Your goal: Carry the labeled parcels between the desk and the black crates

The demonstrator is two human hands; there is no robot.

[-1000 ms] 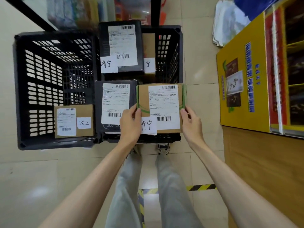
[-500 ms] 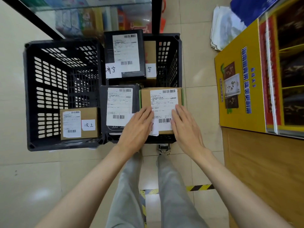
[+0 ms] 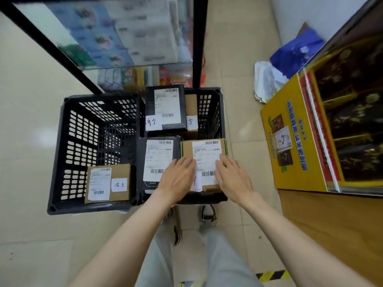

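Both palms flat, fingers straight: my left hand (image 3: 178,179) and right hand (image 3: 232,177) press on the brown cardboard parcel with green tape edges (image 3: 204,160). It sits in the right black slotted plastic crate (image 3: 219,112), beside a black labeled parcel (image 3: 157,160).

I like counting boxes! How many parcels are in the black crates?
5. One brown parcel in the left crate. In the right crate: two black parcels, a brown one behind, and one under both hands. More may be hidden underneath.
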